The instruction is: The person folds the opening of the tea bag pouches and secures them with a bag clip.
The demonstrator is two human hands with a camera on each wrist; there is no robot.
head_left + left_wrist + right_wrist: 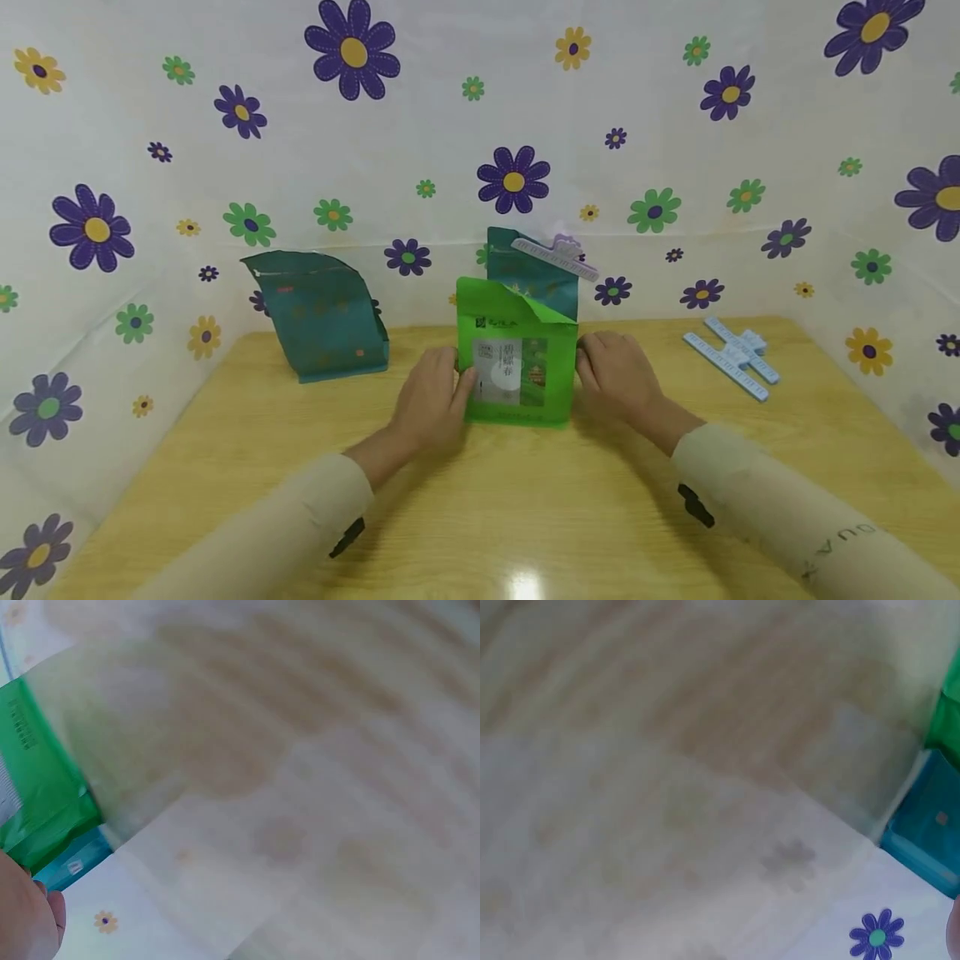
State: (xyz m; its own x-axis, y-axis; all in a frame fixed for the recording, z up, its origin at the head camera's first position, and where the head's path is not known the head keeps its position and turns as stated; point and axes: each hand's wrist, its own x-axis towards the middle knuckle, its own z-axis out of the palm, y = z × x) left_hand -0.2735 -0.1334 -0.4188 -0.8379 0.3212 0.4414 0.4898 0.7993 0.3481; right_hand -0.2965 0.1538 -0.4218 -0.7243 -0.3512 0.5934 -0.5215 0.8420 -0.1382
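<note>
I hold the green bag point(558, 358) upright on the tabletop point(487, 500) between my two hands, my left hand point(433, 400) gripping its left edge with the thumb on the front and my right hand point(618, 375) pinching in at its right edge. Just behind it stands a teal bag point(506, 267) with a lilac clip point(551, 255) slanting across its top, while another teal pouch point(326, 321) stands apart, beyond my left hand.
</note>
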